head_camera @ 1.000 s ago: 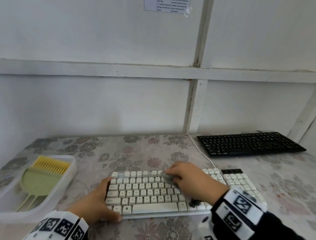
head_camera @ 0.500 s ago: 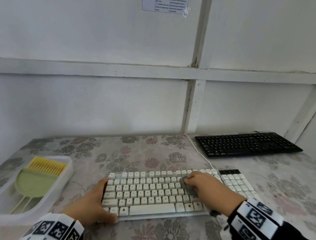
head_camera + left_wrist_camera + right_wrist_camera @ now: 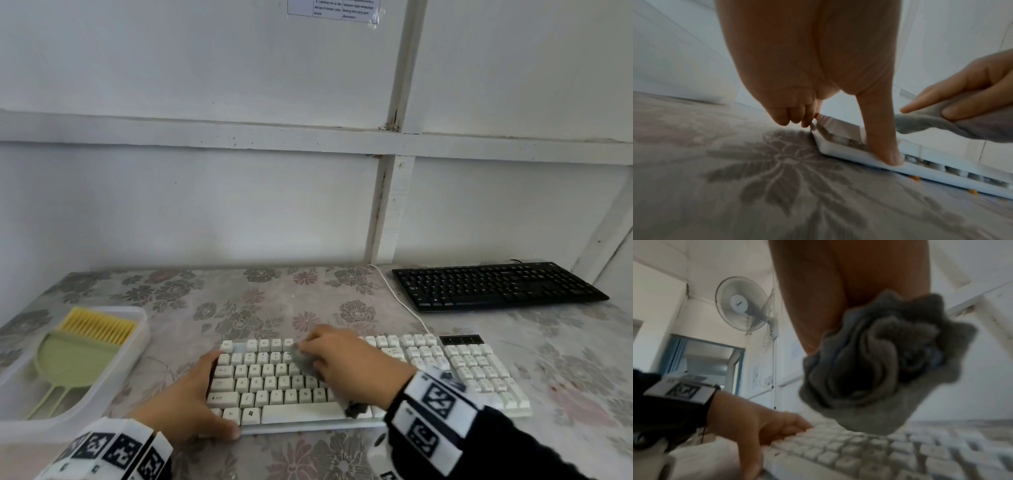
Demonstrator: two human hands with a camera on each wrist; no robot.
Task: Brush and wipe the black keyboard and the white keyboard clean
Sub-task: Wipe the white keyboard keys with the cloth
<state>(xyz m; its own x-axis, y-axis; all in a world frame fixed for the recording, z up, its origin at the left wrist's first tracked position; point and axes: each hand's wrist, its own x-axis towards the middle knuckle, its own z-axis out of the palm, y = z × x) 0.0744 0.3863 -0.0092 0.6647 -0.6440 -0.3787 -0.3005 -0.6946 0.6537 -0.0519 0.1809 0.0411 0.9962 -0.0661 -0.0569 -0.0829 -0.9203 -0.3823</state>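
Note:
The white keyboard (image 3: 472,370) lies near the table's front edge. My left hand (image 3: 191,401) grips its left end, fingers curled on the side and thumb (image 3: 884,146) pressed on the front rim. My right hand (image 3: 342,363) holds a bunched grey cloth (image 3: 305,361) on the upper key rows, left of the middle. In the right wrist view the cloth (image 3: 879,361) hangs from the palm just above the keys (image 3: 879,456). The black keyboard (image 3: 493,286) lies untouched at the back right.
A clear plastic tray (image 3: 137,329) at the left holds a green dustpan (image 3: 68,359) and a yellow-bristled brush (image 3: 99,325). A white cable (image 3: 400,301) runs from the white keyboard to the wall. Small orange crumbs (image 3: 914,177) lie under the keyboard's front edge.
My right hand has swept the cloth back to the left and towards the far key rows. The left hand keeps its hold on the keyboard's left end.

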